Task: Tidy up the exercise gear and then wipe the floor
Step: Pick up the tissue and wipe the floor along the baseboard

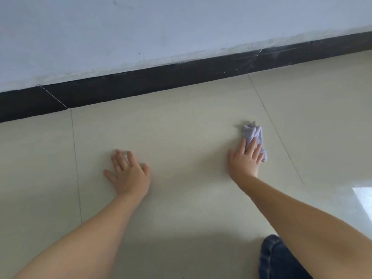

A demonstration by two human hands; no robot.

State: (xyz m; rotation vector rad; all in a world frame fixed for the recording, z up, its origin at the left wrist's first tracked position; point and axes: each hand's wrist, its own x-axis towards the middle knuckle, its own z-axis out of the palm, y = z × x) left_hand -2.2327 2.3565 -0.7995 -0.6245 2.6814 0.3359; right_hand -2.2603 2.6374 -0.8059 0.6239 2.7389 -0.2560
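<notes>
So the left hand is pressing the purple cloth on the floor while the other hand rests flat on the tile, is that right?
Not quite: in the head view the right hand presses the purple cloth. The left hand rests flat on the floor tile.

1. The floor is pale beige glossy tile; it fills the lower two thirds of the frame, with thin grout lines running up at the left and right.
2. A black skirting borders it along a slant from mid left to upper right.
3. A crumpled lilac cloth lies on the tile right of centre, under the straight fingers of the right hand.
4. The left hand rests flat on the tile left of centre, fingers spread.
5. A patch of dark denim touches the floor at the lower right.
6. A bright reflection shows at the right edge.
</notes>
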